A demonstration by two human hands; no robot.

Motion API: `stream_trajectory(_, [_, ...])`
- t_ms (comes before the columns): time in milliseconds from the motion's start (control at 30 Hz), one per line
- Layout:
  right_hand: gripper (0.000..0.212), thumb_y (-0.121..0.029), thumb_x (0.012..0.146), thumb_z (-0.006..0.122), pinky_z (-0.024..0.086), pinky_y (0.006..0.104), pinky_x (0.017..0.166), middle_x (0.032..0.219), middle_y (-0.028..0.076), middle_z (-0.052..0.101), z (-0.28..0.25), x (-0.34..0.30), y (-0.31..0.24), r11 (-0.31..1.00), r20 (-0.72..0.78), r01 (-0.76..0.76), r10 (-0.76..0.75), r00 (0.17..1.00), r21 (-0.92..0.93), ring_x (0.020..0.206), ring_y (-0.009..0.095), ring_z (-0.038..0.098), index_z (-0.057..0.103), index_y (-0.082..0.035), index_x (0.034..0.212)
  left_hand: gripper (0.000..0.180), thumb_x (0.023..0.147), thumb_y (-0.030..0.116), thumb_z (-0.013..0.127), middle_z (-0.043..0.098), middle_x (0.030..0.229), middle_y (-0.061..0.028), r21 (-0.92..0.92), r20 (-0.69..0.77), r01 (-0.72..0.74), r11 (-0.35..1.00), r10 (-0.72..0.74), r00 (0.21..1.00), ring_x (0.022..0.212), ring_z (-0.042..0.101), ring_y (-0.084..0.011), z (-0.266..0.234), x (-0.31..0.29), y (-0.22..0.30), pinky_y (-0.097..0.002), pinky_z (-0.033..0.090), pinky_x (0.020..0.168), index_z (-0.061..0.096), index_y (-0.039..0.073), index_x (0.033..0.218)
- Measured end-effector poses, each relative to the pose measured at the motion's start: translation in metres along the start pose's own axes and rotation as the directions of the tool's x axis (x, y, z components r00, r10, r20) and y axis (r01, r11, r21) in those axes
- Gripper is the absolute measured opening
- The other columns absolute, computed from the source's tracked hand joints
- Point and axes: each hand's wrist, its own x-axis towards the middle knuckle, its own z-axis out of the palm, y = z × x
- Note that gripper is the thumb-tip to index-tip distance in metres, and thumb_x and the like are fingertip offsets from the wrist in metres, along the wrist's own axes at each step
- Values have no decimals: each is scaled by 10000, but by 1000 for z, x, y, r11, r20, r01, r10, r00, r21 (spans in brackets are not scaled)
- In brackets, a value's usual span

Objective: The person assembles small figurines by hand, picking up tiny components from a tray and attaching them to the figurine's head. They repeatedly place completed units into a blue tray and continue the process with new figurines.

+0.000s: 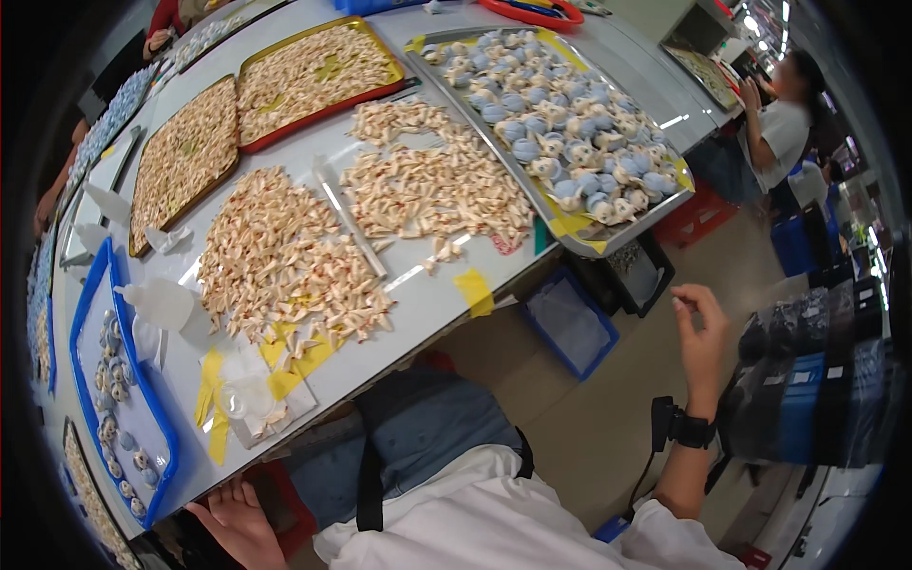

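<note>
My left hand (237, 524) is low at the near left, by the front edge of the table, with its fingers spread and nothing visible in it. Off to the right, my right hand (701, 328) is raised above the floor beside the table. Its fingers are loosely bent, the thumb and a fingertip close to each other, and I see nothing between them. A blue-rimmed tray (167, 446) with small round blue-and-cream figure heads is the thing nearest my left hand. On the tabletop lie two heaps of small cream pointed pieces, a left heap (275, 256) and a right heap (427, 185).
A metal tray (560, 237) full of blue-and-cream heads overhangs the table's right side. Two trays of cream pieces, a red-edged one (313, 95) and a dark-edged one (185, 157), stand behind. A squeeze bottle (161, 302) lies left. A blue bin (570, 323) sits below; a co-worker (784, 123) is at right.
</note>
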Motion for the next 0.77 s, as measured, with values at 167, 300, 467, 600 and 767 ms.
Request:
stream_trajectory(167, [136, -50, 779, 564, 444, 273, 658, 767, 114, 605, 37, -67, 111, 943, 208, -332, 326, 922, -8, 712, 172, 567, 589, 12, 898, 449, 869, 345, 523, 503, 1036, -112, 62, -51, -81, 995, 84, 995, 985, 490, -199, -8, 6, 11, -300, 408, 909, 475, -55, 1068])
stream_trajectory(300, [168, -91, 753, 555, 459, 301, 645, 791, 125, 624, 80, -178, 230, 826, 460, -550, 539, 705, -124, 727, 203, 594, 610, 21, 866, 412, 863, 278, 546, 521, 1038, -138, 4, -140, -65, 998, 64, 988, 1017, 491, -224, -6, 13, 17, -308, 401, 953, 479, -73, 1070])
stream_trajectory(467, [197, -76, 755, 526, 471, 316, 604, 788, 125, 628, 116, -309, 264, 375, 593, -923, 764, 254, -87, 678, 212, 593, 623, 32, 887, 389, 863, 179, 538, 498, 1142, -199, 35, -18, 7, 999, -6, 1000, 1077, 482, -248, -11, 20, 30, -343, 404, 969, 450, -100, 1120])
stream_trajectory(600, [156, -146, 776, 535, 422, 271, 458, 628, 76, 582, 155, -399, 278, 51, 603, -999, 797, 29, -18, 525, 151, 545, 595, -8, 732, 403, 860, 114, 531, 476, 1219, -170, 1, 10, 138, 990, -139, 990, 1096, 473, -256, -19, 30, 45, -363, 404, 975, 414, -86, 1189])
stream_trajectory(767, [195, -203, 757, 605, 423, 285, 439, 573, 73, 578, 212, -423, 267, -130, 583, -978, 813, -10, 165, 466, 171, 522, 606, -38, 651, 487, 830, 229, 594, 444, 1273, -122, 157, -365, -46, 986, 102, 925, 1117, 459, -257, -32, 76, 72, -383, 417, 945, 424, 57, 1253])
